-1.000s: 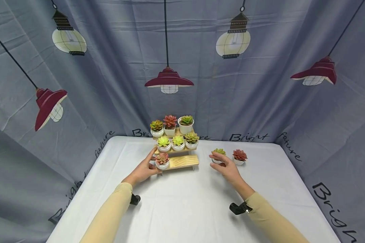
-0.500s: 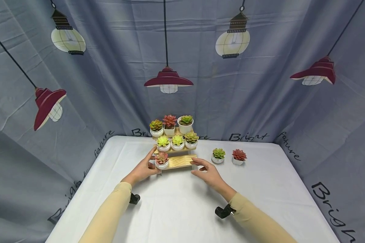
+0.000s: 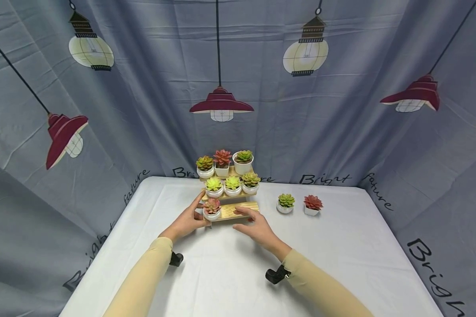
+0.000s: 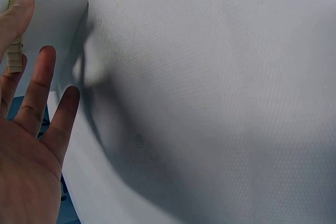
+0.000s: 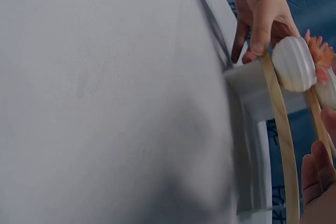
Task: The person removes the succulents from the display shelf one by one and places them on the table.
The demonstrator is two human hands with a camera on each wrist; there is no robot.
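A three-tier wooden stand (image 3: 229, 213) holds potted succulents at the back of the table. At the left end of its lowest tier, my left hand (image 3: 187, 221) grips the board, the thumb on the front edge. Close by this hand, a pink succulent (image 3: 212, 206) in a white pot sits on that tier. My right hand (image 3: 258, 229) hovers at the right front of the same tier, fingers bent loosely and apart, holding nothing. In the right wrist view, my left hand (image 5: 265, 14) touches the board's end beside the white pot (image 5: 294, 64).
A green succulent (image 3: 285, 202) and a red succulent (image 3: 312, 204) in white pots stand right of the stand on the white-covered table (image 3: 222, 277). The upper two tiers carry several pots, including a yellow-green succulent (image 3: 214, 187). A grey curtain (image 3: 150, 110) hangs behind.
My right hand has moved left, from around the green succulent to the front of the lowest tier; that pot stays on the table. My left hand keeps its place on the stand.
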